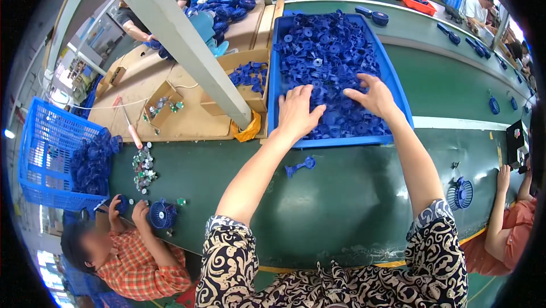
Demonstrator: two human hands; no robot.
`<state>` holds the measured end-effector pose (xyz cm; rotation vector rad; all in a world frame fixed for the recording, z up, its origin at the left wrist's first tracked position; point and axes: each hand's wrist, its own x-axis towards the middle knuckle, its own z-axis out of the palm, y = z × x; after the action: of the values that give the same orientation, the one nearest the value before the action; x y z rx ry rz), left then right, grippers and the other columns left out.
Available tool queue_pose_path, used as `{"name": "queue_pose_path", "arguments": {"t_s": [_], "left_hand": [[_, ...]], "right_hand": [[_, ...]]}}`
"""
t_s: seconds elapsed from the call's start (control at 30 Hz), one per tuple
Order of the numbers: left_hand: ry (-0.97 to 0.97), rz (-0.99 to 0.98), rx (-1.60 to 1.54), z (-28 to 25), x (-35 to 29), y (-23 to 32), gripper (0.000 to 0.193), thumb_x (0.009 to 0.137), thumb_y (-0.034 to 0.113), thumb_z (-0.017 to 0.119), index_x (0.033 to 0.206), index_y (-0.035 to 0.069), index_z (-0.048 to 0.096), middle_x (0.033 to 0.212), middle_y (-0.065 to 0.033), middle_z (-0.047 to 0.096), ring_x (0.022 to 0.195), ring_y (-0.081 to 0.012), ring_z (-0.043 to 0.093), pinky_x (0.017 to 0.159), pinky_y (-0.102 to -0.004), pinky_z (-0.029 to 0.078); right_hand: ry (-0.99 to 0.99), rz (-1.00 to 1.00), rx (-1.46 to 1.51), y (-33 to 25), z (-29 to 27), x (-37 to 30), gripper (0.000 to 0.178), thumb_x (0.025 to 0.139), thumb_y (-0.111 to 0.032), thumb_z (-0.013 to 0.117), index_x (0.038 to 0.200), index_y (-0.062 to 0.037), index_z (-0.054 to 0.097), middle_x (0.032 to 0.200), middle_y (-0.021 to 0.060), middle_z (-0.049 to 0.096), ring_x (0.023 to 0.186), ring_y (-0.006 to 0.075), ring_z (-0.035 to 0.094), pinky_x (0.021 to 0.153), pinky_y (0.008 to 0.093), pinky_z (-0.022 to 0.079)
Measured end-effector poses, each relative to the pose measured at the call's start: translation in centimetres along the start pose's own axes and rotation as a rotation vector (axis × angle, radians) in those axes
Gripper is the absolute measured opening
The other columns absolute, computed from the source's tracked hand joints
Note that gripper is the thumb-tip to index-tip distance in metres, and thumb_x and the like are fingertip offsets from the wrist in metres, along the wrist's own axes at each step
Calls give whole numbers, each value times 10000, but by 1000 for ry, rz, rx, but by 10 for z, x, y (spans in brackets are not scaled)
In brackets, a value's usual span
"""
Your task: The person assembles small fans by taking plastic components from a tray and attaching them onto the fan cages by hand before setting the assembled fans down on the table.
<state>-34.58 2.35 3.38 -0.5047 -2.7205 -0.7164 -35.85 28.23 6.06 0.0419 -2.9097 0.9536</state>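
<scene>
Small blue plastic parts (325, 52) fill the blue rectangular plastic tray (352, 141). Over the tray's left and right sides, the left hand (297, 111) and right hand (375, 99) are spread, fingers apart.

From where I stand: one view, left fisheye on the worker's head, pitched down and forward. Left hand (298, 111), right hand (375, 98) and blue tray (343, 142) sit near, upper centre; bench (341, 200) below; wide enough to catch co-workers (142, 268) both sides, edges bowed.
</scene>
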Motion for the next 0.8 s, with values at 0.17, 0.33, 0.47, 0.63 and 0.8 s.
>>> {"name": "queue_pose_path", "arguments": {"t_s": [0.17, 0.33, 0.47, 0.63, 0.8], "left_hand": [[172, -183, -237, 13, 9, -6, 846, 848, 473, 794, 1445, -45, 490, 1513, -317, 437, 1382, -464, 461, 1161, -495, 397], [-108, -734, -1008, 24, 42, -43, 1029, 838, 601, 791, 1560, -24, 410, 1592, -234, 445, 1477, -323, 436, 1194, -425, 362], [-161, -757, -1380, 39, 48, -40, 920, 837, 498, 834, 1533, 13, 477, 1532, -158, 537, 1386, -277, 534, 1146, -380, 413], [159, -644, -1387, 11, 28, 19, 284, 869, 171, 801, 1110, 22, 782, 1109, -64, 751, 1078, -175, 674, 955, -314, 513], [328, -372, -1376, -28, 12, 62, 282, 888, 78, 769, 1155, -10, 764, 1076, -75, 747, 1008, -142, 668, 901, -265, 511]], "right_hand": [[75, 113, -127, 16, 9, 0, 1089, 771, -651, 838, 1553, -7, 438, 1381, 326, 601, 1236, 412, 644, 1020, 461, 533], [-183, 37, 295, -16, 23, 9, 1145, 778, -627, 850, 1600, -3, 355, 1427, 319, 570, 1329, 379, 577, 1088, 460, 488], [-217, -25, 417, -36, 40, 10, 1245, 666, -639, 913, 1555, 63, 396, 1478, 318, 542, 1400, 379, 532, 1164, 430, 429], [-205, 42, 673, -53, 38, -16, 1123, 676, -504, 961, 1545, -9, 449, 1424, 249, 599, 1377, 348, 538, 1163, 430, 423], [154, -195, 502, -68, 25, -37, 1094, 620, -467, 996, 1502, -43, 506, 1502, 224, 535, 1421, 337, 490, 1186, 435, 391]]}}
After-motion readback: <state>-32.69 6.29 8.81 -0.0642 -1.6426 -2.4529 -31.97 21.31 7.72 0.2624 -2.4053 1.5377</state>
